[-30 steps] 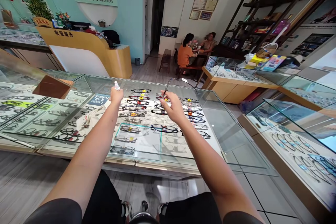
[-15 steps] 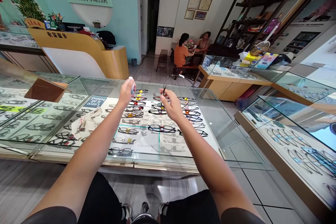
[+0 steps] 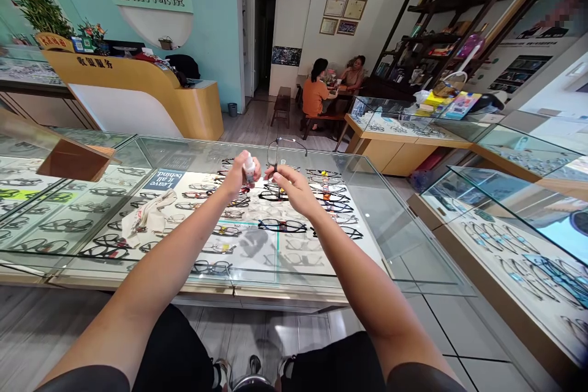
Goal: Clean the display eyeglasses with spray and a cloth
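Observation:
My left hand is closed around a small white spray bottle, its nozzle turned toward the right. My right hand pinches a pair of thin dark-framed glasses and holds them upright just beside the bottle. Both hands hover above the glass top of a display counter, over rows of spectacle frames laid out on white trays beneath the glass.
A crumpled cloth lies on the glass to the left. More glass cases stand at right, a yellow reception desk at the back left. Two people sit at a table at the back. My knees and shoes show below.
My left hand carried the spray bottle rightward from the left side until it met the glasses. My right hand drew the glasses slightly left and nearer.

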{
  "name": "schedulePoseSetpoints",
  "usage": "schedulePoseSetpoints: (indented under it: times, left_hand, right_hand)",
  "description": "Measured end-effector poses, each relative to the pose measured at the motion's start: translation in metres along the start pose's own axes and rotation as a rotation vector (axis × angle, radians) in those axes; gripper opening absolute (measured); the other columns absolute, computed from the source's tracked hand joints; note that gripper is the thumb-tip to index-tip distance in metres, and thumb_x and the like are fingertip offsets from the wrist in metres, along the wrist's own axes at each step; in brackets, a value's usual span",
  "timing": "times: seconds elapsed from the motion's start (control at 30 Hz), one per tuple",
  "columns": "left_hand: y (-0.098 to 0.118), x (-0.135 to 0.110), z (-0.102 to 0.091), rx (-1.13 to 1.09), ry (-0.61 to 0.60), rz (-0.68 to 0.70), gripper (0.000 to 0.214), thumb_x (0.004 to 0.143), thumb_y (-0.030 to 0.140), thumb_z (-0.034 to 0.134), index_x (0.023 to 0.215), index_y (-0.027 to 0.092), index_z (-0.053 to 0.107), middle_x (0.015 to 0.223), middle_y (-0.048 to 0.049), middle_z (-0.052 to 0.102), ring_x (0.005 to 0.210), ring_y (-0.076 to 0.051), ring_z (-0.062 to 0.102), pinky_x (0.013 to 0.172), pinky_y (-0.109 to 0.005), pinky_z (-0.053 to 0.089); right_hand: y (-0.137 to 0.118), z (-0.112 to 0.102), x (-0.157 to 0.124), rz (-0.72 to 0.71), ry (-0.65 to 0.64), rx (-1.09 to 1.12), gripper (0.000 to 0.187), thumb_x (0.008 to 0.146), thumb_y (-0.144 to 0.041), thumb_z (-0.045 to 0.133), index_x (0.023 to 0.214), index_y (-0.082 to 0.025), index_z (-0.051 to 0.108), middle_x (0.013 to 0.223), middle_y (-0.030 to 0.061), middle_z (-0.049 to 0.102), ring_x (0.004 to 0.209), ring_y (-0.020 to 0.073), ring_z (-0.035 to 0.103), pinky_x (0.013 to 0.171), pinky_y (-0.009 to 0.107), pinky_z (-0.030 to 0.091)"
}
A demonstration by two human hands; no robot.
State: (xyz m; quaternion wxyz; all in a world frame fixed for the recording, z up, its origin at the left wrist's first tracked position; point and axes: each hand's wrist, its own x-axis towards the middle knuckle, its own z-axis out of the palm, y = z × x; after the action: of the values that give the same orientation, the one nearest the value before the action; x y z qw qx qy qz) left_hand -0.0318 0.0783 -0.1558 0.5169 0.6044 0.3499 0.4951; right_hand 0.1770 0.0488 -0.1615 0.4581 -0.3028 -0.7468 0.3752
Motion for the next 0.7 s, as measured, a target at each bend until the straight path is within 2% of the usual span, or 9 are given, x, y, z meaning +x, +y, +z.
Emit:
schedulePoseSetpoints:
  times: [0.07,0.13,0.4,0.57,0.7]
  left_hand:
    - [-0.006,0.002,0.000,0.117,0.098,0.070,0.077,0.082,0.100,0.053,0.070,0.023,0.057,0.069,-0.0044,0.052,0.062,-0.018,0.049,0.051,-0.030,0.038]
    - [-0.011,0.003,0.001,0.173,0.140,0.114,0.073,0.084,0.094,0.058,0.074,0.023,0.058,0.073,-0.0048,0.056,0.068,-0.019,0.054,0.056,-0.031,0.043]
    - [-0.013,0.002,0.001,0.224,0.176,0.241,0.070,0.089,0.090,0.056,0.071,0.023,0.055,0.071,-0.0020,0.052,0.063,-0.016,0.046,0.060,-0.033,0.039]
    - [-0.011,0.000,0.000,0.241,0.214,0.265,0.071,0.092,0.091,0.052,0.070,0.023,0.054,0.070,-0.0016,0.051,0.062,-0.017,0.046,0.059,-0.033,0.037]
    - [-0.011,0.001,-0.002,0.295,0.210,0.272,0.072,0.093,0.091,0.050,0.071,0.023,0.054,0.073,-0.0030,0.053,0.067,-0.019,0.049,0.063,-0.035,0.041]
  right_hand:
    - [-0.003,-0.001,0.000,0.009,-0.038,0.042,0.053,0.105,-0.071,0.058,0.114,-0.023,0.078,0.117,0.0079,0.080,0.110,0.0256,0.068,0.104,0.042,0.051]
    - [-0.004,-0.001,0.000,0.017,-0.065,0.071,0.055,0.103,-0.075,0.060,0.115,-0.024,0.079,0.115,0.0075,0.080,0.109,0.0258,0.068,0.104,0.042,0.052]
    - [-0.003,0.002,0.000,0.010,-0.149,0.144,0.054,0.102,-0.074,0.064,0.113,-0.024,0.080,0.114,0.0075,0.079,0.109,0.0246,0.068,0.102,0.040,0.051]
    - [-0.002,0.001,0.001,0.030,-0.158,0.147,0.056,0.101,-0.076,0.065,0.115,-0.024,0.080,0.114,0.0075,0.080,0.111,0.0254,0.069,0.104,0.041,0.052]
    - [-0.003,0.001,0.001,0.029,-0.169,0.170,0.055,0.100,-0.075,0.066,0.114,-0.024,0.081,0.114,0.0073,0.080,0.109,0.0246,0.069,0.102,0.040,0.053]
